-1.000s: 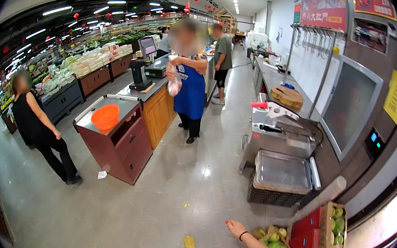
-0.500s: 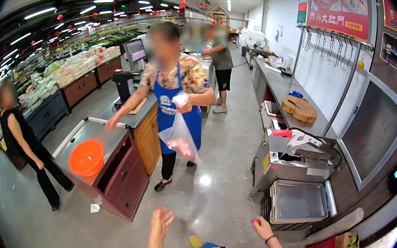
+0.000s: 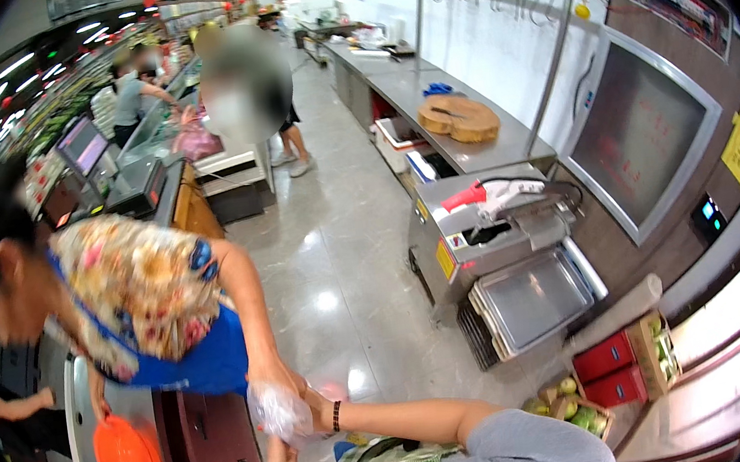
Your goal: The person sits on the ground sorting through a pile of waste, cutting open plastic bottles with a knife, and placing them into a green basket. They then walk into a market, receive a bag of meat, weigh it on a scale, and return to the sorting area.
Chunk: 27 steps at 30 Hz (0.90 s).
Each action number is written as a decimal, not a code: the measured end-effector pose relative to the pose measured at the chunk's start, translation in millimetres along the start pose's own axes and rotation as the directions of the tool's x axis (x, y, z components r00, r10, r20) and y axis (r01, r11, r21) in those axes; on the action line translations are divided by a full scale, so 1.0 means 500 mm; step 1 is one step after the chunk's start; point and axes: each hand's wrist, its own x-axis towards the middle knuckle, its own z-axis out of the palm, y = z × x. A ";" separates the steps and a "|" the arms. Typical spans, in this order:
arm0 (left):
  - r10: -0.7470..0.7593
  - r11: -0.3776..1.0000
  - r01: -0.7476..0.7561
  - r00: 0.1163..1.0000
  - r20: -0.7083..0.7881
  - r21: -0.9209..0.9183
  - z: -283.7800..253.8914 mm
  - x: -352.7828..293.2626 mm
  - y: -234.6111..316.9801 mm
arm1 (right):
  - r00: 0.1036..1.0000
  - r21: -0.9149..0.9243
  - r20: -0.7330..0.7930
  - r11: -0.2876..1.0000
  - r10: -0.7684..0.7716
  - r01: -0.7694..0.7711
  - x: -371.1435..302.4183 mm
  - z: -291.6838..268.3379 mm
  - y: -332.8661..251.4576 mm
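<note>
A co-worker in a flowered shirt and blue apron holds out a clear plastic bag (image 3: 281, 412), bunched in one hand. My right hand (image 3: 321, 411), with a dark bracelet at the wrist, reaches across to it and is closed at the bag's side, against the co-worker's hand; its fingertips are hidden. From below, my left hand (image 3: 280, 457) comes up to the bag's lower edge and touches it; its fingers are partly covered and blurred. A pink patch shows behind my right wrist. An orange basin (image 3: 128, 459) hangs from the co-worker's other hand, beside a dark red cabinet (image 3: 216, 444).
On the right stand a steel machine (image 3: 480, 227) with a red handle, a stack of trays (image 3: 534, 299) and boxes of green produce (image 3: 577, 413). A round wooden block (image 3: 458, 119) lies on the long counter. Another person's arm (image 3: 12, 402) reaches in at left.
The co-worker has stepped close on my left and brought the bag to my hands. The basin has left the cabinet top. My view has turned right, and both my hands have moved to the bag.
</note>
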 end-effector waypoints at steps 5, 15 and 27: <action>-0.328 0.940 0.340 0.923 0.201 -0.028 -0.020 0.138 -0.044 | 0.998 -0.026 0.044 0.999 0.034 -0.032 -0.030 -0.036 0.034; -0.469 0.663 0.711 0.638 0.611 -0.234 0.336 0.231 0.045 | 0.826 0.436 -0.313 0.844 0.468 -0.313 0.039 -0.327 0.131; 0.235 0.913 -0.152 0.955 0.183 -0.378 0.700 0.531 0.383 | 0.691 0.896 -0.294 0.443 0.660 -0.042 0.220 -0.736 0.482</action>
